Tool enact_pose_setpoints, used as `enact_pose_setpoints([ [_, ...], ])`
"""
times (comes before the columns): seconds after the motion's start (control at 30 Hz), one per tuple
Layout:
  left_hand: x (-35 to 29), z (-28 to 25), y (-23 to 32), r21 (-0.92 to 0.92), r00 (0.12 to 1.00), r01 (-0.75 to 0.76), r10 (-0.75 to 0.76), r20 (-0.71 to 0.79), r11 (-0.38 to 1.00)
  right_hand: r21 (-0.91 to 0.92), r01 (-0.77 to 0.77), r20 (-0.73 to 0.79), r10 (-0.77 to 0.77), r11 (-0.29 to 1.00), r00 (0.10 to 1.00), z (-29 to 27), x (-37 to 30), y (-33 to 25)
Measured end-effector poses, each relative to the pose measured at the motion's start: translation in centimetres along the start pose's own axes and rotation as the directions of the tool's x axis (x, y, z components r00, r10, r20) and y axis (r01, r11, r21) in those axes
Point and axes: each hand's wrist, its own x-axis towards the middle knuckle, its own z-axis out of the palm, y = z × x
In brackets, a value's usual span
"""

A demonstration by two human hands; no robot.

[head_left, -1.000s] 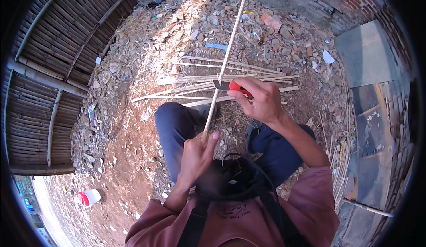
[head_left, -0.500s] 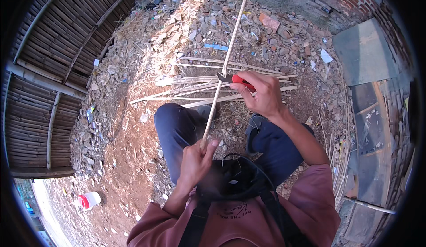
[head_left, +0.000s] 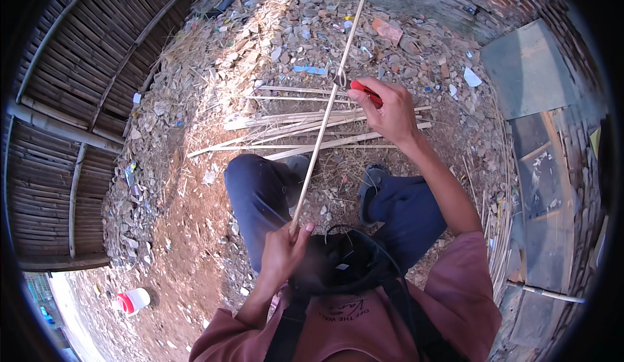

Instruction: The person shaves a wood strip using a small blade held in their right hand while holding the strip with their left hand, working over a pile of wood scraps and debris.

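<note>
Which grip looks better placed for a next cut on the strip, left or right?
Right, most likely: the right grip holds the knife, its blade at the strip. The left grip holds the near end, seemingly better for steadying.

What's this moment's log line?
left hand: grips pale strip | right hand: holds red-handled knife at strip | nearby: other strips

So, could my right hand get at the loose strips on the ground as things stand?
Probably not freely: your right hand is gripping the red-handled knife at the long strip. Otherwise the way looks open, with the loose strips lying just ahead of your shoes.
</note>
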Motion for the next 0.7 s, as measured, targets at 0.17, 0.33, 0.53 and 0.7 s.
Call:
enact_pose_setpoints([
  [0.17,-1.2,0.0,-1.3,-0.006,0.999,0.008,-0.008,0.043,1.0,-0.052,-0.122,0.006,0.123,0.991,0.992,-0.1,1.3,3.8],
  [0.33,-2.8,-0.2,-2.2,-0.061,0.988,0.02,-0.01,0.153,0.998,-0.147,-0.341,-0.041,0.339,0.929,0.94,-2.7,3.6,11.0],
  [0.53,-2.5,-0.5,-2.7,-0.134,0.987,-0.025,0.045,0.151,0.991,-0.329,-0.332,0.017,0.357,0.884,0.934,-2.5,6.7,11.0],
  [0.7,-4.0,-1.5,-2.1,-0.029,0.965,-0.007,0.015,0.263,1.0,-0.257,-0.438,-0.236,0.384,0.861,0.893,-5.8,8.5,21.8],
])
